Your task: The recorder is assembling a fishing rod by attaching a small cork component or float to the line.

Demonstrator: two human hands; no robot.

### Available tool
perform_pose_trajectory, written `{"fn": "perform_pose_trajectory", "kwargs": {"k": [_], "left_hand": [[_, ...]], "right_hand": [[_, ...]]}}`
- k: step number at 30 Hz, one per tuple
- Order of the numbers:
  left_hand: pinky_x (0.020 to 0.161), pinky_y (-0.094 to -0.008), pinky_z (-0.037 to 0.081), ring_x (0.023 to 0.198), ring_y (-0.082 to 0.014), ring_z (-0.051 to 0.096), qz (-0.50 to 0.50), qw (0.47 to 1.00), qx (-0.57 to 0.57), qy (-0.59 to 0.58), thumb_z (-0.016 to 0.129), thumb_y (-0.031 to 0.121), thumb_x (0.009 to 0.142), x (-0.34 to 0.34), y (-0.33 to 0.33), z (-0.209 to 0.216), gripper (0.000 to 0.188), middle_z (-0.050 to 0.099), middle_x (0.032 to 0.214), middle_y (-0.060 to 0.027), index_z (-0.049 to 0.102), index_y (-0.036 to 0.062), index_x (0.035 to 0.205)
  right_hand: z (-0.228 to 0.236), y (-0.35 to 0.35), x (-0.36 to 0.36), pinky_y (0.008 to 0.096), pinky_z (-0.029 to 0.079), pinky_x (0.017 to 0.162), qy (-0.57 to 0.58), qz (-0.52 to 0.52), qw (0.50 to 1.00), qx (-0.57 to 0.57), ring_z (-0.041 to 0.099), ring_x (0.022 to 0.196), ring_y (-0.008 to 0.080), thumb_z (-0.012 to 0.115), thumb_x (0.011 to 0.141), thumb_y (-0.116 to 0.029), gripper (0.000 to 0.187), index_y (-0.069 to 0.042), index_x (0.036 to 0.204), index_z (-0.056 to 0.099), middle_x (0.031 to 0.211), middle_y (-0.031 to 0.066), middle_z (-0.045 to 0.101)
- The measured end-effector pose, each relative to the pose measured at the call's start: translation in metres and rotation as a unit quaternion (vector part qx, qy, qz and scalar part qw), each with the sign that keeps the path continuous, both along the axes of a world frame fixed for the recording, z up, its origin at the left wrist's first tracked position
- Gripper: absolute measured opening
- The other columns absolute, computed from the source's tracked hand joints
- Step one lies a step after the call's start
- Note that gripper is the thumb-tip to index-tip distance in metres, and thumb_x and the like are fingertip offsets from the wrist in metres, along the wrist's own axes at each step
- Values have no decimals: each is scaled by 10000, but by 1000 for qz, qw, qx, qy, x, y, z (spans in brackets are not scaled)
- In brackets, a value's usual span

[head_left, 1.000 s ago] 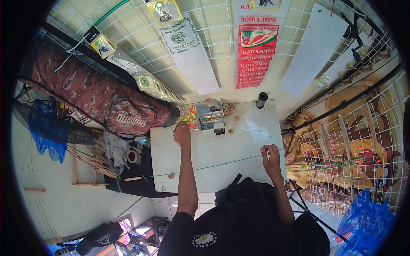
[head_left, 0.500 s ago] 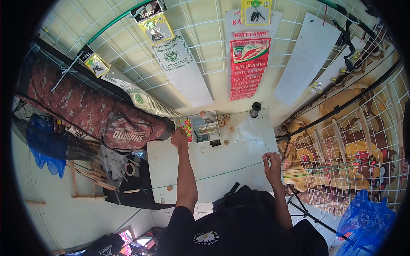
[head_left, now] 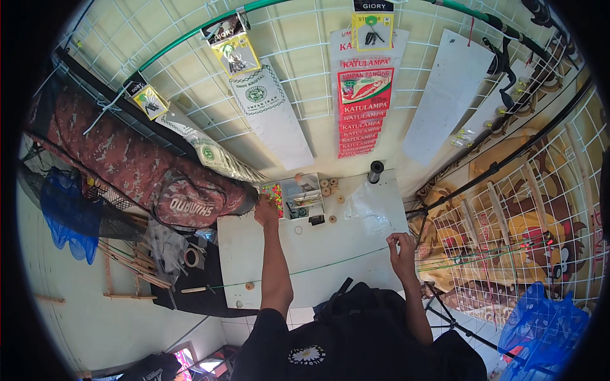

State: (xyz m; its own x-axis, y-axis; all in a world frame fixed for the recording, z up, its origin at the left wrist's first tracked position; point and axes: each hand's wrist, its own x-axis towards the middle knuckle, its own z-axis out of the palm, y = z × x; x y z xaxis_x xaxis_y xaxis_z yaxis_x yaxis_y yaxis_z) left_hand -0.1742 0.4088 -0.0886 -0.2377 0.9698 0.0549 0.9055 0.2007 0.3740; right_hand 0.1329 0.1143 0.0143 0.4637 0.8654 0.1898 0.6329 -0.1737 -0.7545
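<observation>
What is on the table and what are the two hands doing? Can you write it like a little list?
Place: white table under a wire grid wall
Left hand: stretched forward to a box of small colourful beads
Right hand: pinching a thin green rod that lies across the table
On the table: clear compartment box, small wooden rings, black spool, clear plastic bag
Left of the table: camouflage bag, blue net
</observation>
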Motion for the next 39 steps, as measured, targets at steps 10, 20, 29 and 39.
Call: {"fn": "perform_pose_trajectory", "kwargs": {"k": [10,20,29,39], "left_hand": [[661,-464,555,780,-357,699,23,999,38,20,636,222,879,10,14,19,173,702,807,-147,666,179,1044],[744,-500,551,866,-364,695,43,999,-20,27,629,267,860,10,22,10,203,709,923,-159,671,122,995],[536,-388,541,637,-252,680,-29,952,176,-248,668,146,863,25,-52,29,148,679,819,-158,636,35,957],[424,-259,484,521,-138,585,-12,713,-39,-700,688,101,894,135,-222,95,222,627,963,-130,606,-45,1039]], "right_hand": [[2,-14,5,366,382,768,-4,-12,1000,6,476,812,245,600,913,-127,88,-41,909,580,830,82,521],[3,-10,3,356,423,819,25,-13,1000,14,525,870,241,604,916,-106,85,-25,929,580,883,87,560],[-2,-11,4,369,481,806,116,-18,993,18,623,868,273,586,940,-117,136,15,971,584,891,144,637],[10,-10,6,281,488,840,162,24,984,74,657,862,146,597,940,-90,118,26,939,615,864,88,692]]}}
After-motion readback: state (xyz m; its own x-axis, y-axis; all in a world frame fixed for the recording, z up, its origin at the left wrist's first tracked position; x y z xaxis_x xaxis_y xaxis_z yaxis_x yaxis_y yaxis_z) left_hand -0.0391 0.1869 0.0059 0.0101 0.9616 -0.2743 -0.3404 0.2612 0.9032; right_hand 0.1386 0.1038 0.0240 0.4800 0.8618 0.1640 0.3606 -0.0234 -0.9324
